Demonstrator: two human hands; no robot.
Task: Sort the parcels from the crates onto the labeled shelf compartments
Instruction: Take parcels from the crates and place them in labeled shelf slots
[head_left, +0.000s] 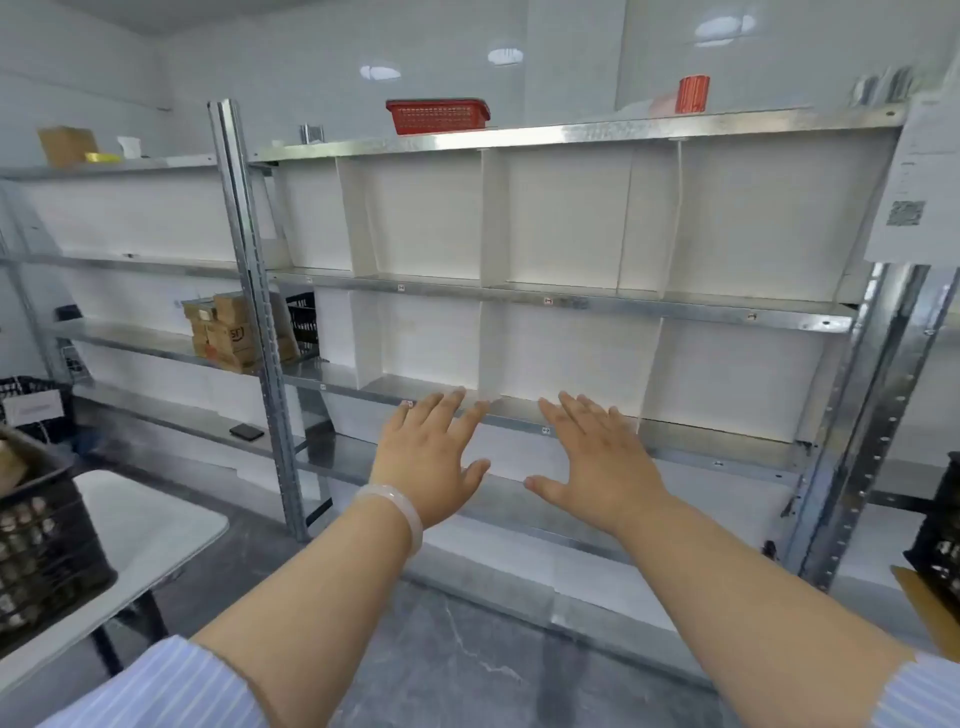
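Both arms reach out toward the metal shelf rack, whose two middle levels are split by white dividers into compartments with small labels stuck on the front edges. The left hand is spread flat, palm down, fingers straight and slightly fanned, with nothing in it; a pale bracelet sits on its wrist. The right hand is just beside it, splayed the same way and also holding nothing. The fingertips of both line up with the front lip of the lower divided level, though I cannot tell if they touch it. The parcels, brown cardboard boxes, are stacked on the neighbouring rack to the left. A black crate stands on the white counter at the left, and another crate shows at the right edge. A red basket rests on the top shelf
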